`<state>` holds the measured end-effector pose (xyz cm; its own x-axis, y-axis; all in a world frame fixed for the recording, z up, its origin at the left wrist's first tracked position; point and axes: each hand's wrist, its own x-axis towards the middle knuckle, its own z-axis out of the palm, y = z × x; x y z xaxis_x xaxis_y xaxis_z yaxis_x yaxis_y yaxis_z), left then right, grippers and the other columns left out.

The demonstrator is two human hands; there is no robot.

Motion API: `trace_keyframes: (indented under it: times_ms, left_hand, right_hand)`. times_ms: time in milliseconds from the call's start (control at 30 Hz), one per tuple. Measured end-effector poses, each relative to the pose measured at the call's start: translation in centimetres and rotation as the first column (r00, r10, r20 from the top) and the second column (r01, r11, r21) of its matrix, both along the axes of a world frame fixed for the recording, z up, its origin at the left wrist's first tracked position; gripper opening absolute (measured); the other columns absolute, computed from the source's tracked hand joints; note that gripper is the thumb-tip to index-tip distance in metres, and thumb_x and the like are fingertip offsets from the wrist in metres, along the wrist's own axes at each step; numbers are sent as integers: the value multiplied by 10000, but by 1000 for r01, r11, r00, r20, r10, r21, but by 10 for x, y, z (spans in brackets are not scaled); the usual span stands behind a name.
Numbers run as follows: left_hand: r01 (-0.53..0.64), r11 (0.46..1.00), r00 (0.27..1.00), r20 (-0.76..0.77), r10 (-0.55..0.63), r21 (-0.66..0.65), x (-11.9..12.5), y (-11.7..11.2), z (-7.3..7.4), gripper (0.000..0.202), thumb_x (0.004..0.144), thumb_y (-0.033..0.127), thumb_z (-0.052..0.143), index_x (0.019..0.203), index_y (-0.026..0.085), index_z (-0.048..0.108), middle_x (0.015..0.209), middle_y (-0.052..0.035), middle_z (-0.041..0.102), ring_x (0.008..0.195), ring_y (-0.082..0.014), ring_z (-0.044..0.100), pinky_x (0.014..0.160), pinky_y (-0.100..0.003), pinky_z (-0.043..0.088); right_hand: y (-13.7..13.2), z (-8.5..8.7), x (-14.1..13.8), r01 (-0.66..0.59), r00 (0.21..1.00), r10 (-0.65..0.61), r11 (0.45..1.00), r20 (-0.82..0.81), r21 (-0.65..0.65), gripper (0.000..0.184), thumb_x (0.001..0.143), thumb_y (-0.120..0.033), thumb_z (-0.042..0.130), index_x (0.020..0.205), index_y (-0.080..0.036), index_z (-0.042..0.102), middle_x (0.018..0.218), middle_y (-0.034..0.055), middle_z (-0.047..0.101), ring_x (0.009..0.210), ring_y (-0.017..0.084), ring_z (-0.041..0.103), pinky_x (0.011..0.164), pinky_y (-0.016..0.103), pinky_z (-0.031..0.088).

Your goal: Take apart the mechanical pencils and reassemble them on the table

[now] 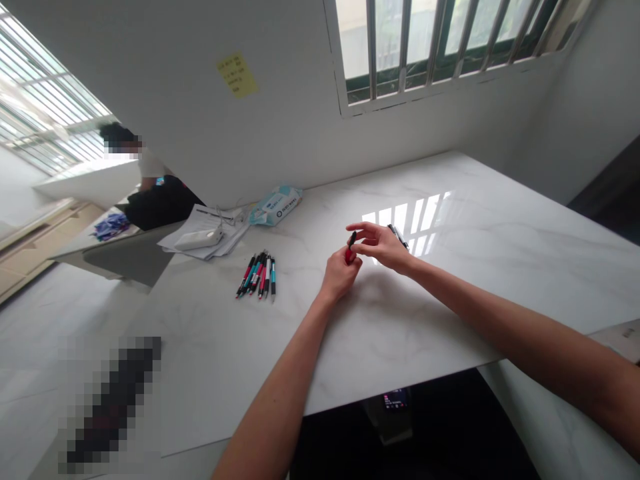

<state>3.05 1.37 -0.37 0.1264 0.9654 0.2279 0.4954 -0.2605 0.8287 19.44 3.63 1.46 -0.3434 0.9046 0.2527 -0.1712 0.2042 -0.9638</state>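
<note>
Both my hands meet over the middle of the white marble table (450, 280). My left hand (340, 273) is closed round the red barrel of a pen (351, 247). My right hand (383, 245) pinches the black end of that same pen with thumb and forefinger, the other fingers spread. Behind my right hand lie one or two more pens (400, 236) on the table. To the left, a bunch of several red, teal and black pens (259, 274) lies side by side.
A pack of wipes (276, 205) lies near the wall. Beside it sits a stack of papers (207, 233) with a white device and cable on top. Another person (150, 190) sits at a further desk on the left. A yellow note (237, 75) sticks to the wall.
</note>
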Motion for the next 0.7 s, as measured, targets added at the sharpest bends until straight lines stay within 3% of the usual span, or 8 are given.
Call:
trace_keyframes:
  times_ms: [100,200,300,433,567,700]
  left_hand:
    - [7,1000,999,49,-5,-31,1,1,-1,206,765,209,565,648,218,396,588,57,392,579,-118,344,583,-288,275]
    - [20,999,994,109,-16,-32,4,1,-4,162,754,205,586,656,207,458,600,51,417,593,-118,366,591,-276,301]
    - [34,998,976,215,-21,-60,8,2,-5,217,743,209,620,644,207,426,594,54,409,585,-108,354,573,-263,296]
    - [60,984,936,353,3,-166,10,2,-3,225,752,236,655,664,204,451,564,67,396,539,-87,326,529,-244,257]
    - [102,968,909,417,3,-230,14,-3,1,226,756,269,704,685,195,503,539,70,411,489,-70,323,486,-238,235]
    - [198,932,851,525,-10,-302,18,-9,5,298,744,245,698,686,226,407,498,92,356,424,-57,284,438,-241,197]
  right_hand:
    - [-1,2,1,7,1000,-7,1000,11,17,548,776,-285,812,1302,-229,669,1141,69,740,866,183,730,740,308,583]
    - [-2,2,0,49,997,-54,996,60,75,497,775,-335,823,1240,-210,698,1045,57,733,818,182,718,699,306,581]
    - [-1,1,0,6,1000,-7,997,25,73,459,813,-324,773,1244,-193,682,972,55,748,814,196,726,720,331,596]
    - [-1,-1,0,27,998,-32,994,47,105,540,802,-333,796,1312,-219,660,1132,84,737,867,190,715,779,356,606]
    - [1,-5,-1,59,993,-73,988,89,145,487,802,-350,803,1252,-202,691,1000,60,737,814,183,689,688,320,584]
    - [1,-6,-3,99,994,-105,984,30,149,376,825,-333,767,1173,-201,715,970,54,752,836,199,711,721,340,595]
